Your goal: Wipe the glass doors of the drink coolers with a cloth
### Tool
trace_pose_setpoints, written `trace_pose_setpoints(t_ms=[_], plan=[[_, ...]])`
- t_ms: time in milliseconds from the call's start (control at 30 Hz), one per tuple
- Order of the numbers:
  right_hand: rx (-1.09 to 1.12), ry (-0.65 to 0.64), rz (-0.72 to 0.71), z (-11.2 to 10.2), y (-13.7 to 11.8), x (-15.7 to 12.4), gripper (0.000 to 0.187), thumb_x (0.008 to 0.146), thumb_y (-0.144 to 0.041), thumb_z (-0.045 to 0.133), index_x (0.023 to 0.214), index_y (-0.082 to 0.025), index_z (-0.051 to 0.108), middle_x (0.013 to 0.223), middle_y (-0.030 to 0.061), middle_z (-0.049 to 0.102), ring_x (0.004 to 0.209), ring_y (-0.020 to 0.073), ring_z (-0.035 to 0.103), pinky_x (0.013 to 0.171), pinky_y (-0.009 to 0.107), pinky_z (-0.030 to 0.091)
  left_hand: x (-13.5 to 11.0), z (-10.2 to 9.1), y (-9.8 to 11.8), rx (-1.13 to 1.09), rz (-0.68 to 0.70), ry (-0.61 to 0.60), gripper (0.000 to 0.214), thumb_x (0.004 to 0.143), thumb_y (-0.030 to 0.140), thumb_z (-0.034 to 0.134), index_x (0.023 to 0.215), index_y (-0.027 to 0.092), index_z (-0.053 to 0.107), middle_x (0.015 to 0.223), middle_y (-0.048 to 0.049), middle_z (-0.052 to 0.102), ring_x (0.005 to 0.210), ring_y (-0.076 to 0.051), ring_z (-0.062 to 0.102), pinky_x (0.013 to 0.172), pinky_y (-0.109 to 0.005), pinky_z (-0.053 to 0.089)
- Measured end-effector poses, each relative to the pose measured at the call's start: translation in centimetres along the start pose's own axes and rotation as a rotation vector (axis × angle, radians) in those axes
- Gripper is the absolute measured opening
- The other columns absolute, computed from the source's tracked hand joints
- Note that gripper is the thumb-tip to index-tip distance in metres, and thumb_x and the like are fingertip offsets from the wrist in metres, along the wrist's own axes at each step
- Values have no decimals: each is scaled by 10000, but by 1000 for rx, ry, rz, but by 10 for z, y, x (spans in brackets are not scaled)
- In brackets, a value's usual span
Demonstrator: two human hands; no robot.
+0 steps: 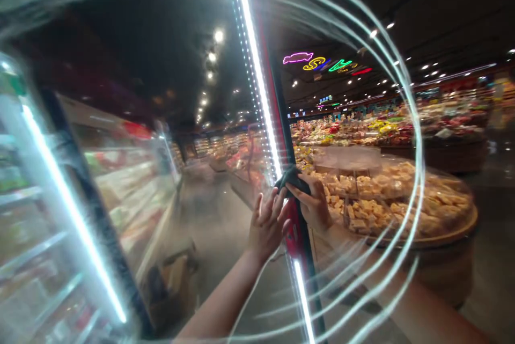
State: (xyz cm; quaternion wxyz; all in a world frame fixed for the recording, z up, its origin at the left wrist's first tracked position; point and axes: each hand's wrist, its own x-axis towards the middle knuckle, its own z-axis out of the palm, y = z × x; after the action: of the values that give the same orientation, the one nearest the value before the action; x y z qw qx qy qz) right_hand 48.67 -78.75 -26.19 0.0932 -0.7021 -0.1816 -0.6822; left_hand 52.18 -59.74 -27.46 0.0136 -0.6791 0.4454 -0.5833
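I stand at an open glass fridge door [225, 183] whose lit edge [257, 75] runs down the middle of the view. My left hand [267, 223] lies flat against the glass with its fingers spread. On the other side of the door's edge, my right hand [314, 202] grips a dark cloth [293, 177] and presses it against the edge. Streaks of light reflect across the glass.
Lit fridge shelves [44, 226] with goods stand at the left. A round wooden display stand [402, 199] heaped with yellow packed goods is behind the door at the right. More produce displays [422, 124] and neon signs [322, 63] fill the back. An aisle [213, 226] runs ahead.
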Motion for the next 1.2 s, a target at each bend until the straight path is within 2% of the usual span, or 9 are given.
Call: trace_pose_setpoints(t_ms=[200,467,633,733,833,900,967,1100,1200], plan=[[22,35,1,6,14,114,514,945,-80,485,1340,-357,661,1379,84,558,1259,265,528,1064,496,494,83,-32,-56,36,-87,51,562,943,314,618,1485,273,474,1650,-83,331,1559,-296,194,1282,-601,150],[24,75,-12,12,28,232,499,948,-81,443,1289,-340,699,1367,75,551,1233,258,533,1079,514,464,165,-62,-119,27,-80,81,615,959,323,587,1540,289,386,1678,-79,264,1569,-283,160,1283,-610,94],[52,73,-9,21,43,322,552,874,-10,459,1244,-327,720,1321,59,554,1241,260,518,1078,549,440,223,-77,-161,18,-116,107,635,949,326,588,1547,269,381,1682,-90,250,1573,-295,143,1277,-616,44],[58,40,29,24,51,377,532,868,-2,458,1252,-267,713,1329,56,534,1286,259,474,1104,550,391,261,-84,-186,19,-100,118,602,964,348,553,1540,260,403,1673,-93,278,1570,-303,163,1272,-620,18],[54,-9,44,25,56,409,490,931,-37,388,1318,-162,660,1374,74,484,1326,250,427,1123,537,330,286,-85,-199,20,-116,157,584,977,364,522,1538,245,411,1664,-96,299,1568,-307,170,1266,-622,-19],[62,-11,22,24,57,407,480,949,-46,383,1335,-156,646,1405,81,466,1340,257,417,1131,539,322,288,-82,-195,42,-136,177,578,985,375,509,1536,228,415,1661,-102,304,1567,-308,176,1268,-620,-18],[77,16,-5,22,55,385,483,935,-36,429,1315,-210,670,1419,79,478,1341,269,435,1141,541,344,275,-76,-182,72,-140,181,573,994,381,493,1538,220,411,1658,-104,308,1564,-303,191,1274,-615,7],[188,60,-6,13,48,294,502,918,-49,461,1266,-313,708,1404,69,525,1312,258,501,1141,511,416,218,-61,-141,130,-95,133,591,993,375,502,1552,225,383,1656,-70,321,1567,-301,181,1287,-610,54],[401,55,64,9,48,224,502,915,-99,484,1308,-345,678,1422,56,543,1350,250,495,1140,498,440,174,-52,-116,170,-8,64,638,979,410,539,1566,236,359,1648,-46,348,1567,-287,190,1298,-579,68]])
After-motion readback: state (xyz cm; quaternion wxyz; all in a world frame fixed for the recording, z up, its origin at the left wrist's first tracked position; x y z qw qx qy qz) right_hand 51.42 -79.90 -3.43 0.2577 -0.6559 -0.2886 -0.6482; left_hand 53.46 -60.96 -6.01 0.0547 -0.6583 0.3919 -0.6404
